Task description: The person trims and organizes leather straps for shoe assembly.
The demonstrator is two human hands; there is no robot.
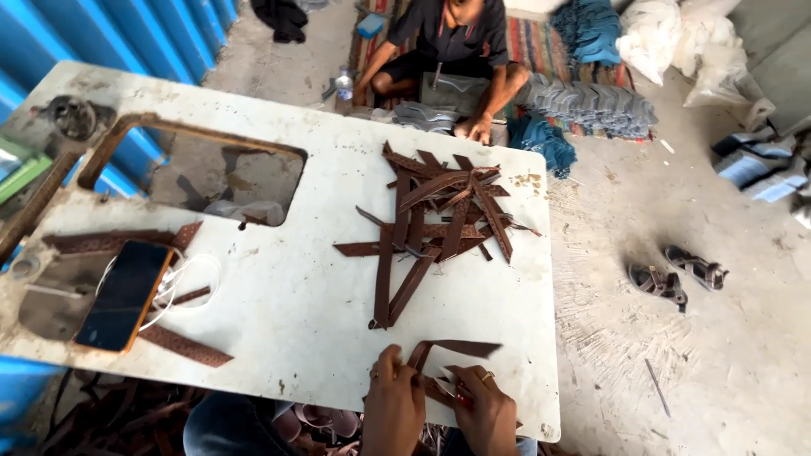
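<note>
At the near edge of the white table [279,329], the left hand [394,409] and right hand [487,414] are both pinched shut on a folded brown leather strap [452,348], which loops up just beyond the fingers. Farther ahead of the hands lies a heap of brown strips [439,219] (criss-crossed). Well to the left of the left hand rests a smartphone [124,295]. Beyond the table, a seated person [448,42] works on the floor.
</note>
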